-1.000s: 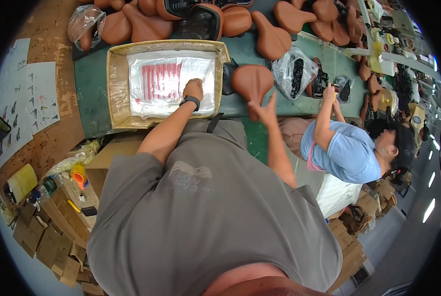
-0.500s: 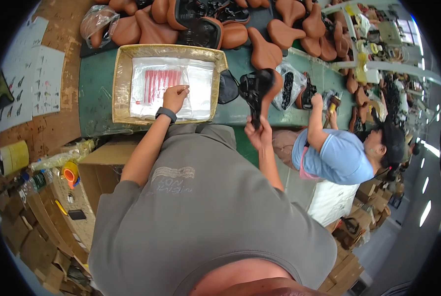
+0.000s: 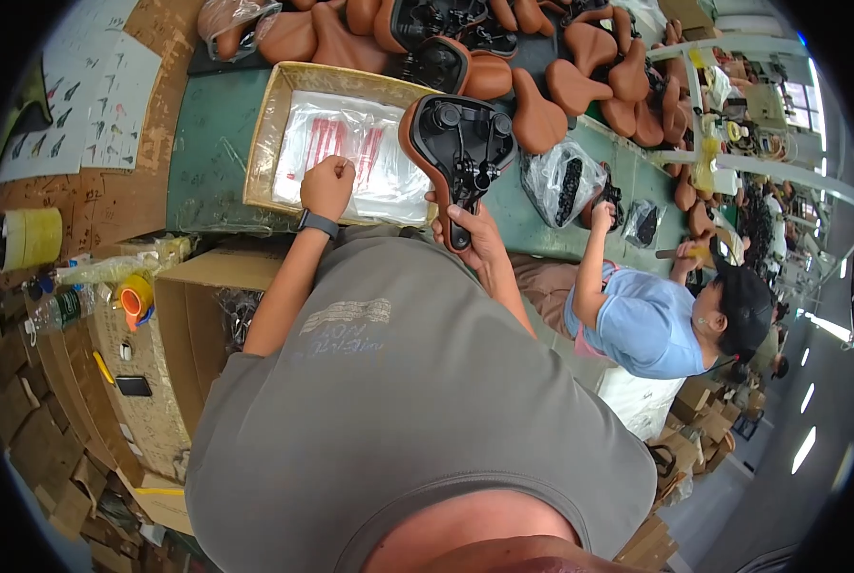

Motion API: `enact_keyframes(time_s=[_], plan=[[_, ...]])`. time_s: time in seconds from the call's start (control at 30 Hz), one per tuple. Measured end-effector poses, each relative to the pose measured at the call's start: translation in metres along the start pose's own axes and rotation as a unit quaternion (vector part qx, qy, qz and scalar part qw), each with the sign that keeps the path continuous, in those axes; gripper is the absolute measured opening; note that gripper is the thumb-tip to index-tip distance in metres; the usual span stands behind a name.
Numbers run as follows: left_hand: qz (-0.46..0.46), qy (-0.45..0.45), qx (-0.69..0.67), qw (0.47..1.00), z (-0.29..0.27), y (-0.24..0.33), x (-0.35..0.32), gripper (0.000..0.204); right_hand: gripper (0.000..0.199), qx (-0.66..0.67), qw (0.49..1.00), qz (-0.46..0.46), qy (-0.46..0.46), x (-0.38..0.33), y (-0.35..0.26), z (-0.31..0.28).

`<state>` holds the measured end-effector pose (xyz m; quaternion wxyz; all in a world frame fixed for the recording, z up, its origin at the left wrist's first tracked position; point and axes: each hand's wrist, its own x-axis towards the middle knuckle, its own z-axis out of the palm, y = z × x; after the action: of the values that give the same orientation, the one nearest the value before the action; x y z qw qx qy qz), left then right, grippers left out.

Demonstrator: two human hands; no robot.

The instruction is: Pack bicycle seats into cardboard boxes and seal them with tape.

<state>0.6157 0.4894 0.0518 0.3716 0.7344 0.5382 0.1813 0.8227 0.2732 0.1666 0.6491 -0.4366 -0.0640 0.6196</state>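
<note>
My right hand (image 3: 477,239) grips a brown bicycle saddle (image 3: 460,153) by its narrow nose. The saddle's black underside, with its springs and clamp, faces up. My left hand (image 3: 327,188) is closed in a fist with a dark wristband behind it, above the near side of a shallow cardboard box (image 3: 261,153). Whatever its fingers may hold is hidden. Clear plastic bags (image 3: 395,172) with red print lie flat in that box. The saddle's wide end overlaps the box's right side.
Many brown saddles (image 3: 539,115) crowd the back of the green bench (image 3: 219,143). A plastic bag with black parts (image 3: 562,181) lies to the right. Beside me on the right, a person in a blue shirt (image 3: 637,315) works with a hammer. An open carton (image 3: 193,315) stands at lower left.
My right hand has brought the saddle left toward the box and turned its underside up. My left hand has gone from a pinch to a fist. The co-worker's hammer hand has moved right.
</note>
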Motion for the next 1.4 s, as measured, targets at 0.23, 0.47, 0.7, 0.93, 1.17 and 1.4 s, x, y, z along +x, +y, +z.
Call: enact_keyframes(time_s=[0.23, 0.47, 0.7, 0.93, 1.17, 1.4], plan=[[-0.085, -0.101, -0.308, 0.942, -0.016, -0.014, -0.015, 0.030, 0.052, -0.039, 0.998, 0.033, -0.027, 0.013, -0.004, 0.037], [-0.061, -0.087, -0.395, 0.912, -0.010, -0.001, -0.028, 0.025, 0.068, -0.102, 0.988, 0.092, -0.066, 0.025, -0.004, 0.048], [-0.030, -0.106, -0.272, 0.956, -0.021, 0.020, -0.029, 0.021, 0.047, -0.069, 0.993, 0.091, -0.031, 0.020, -0.003, 0.056], [0.013, -0.334, -0.350, 0.875, -0.029, 0.034, -0.049, 0.022, 0.037, -0.091, 0.988, 0.121, -0.020, 0.032, 0.001, 0.066], [-0.148, -0.183, -0.757, 0.609, -0.094, 0.021, -0.050, 0.021, 0.037, 0.038, 0.994, 0.089, 0.050, 0.025, -0.003, 0.039], [-0.224, -0.149, -0.596, 0.756, -0.134, 0.022, -0.010, 0.024, 0.060, -0.041, 0.987, 0.032, -0.152, 0.006, -0.031, 0.019]])
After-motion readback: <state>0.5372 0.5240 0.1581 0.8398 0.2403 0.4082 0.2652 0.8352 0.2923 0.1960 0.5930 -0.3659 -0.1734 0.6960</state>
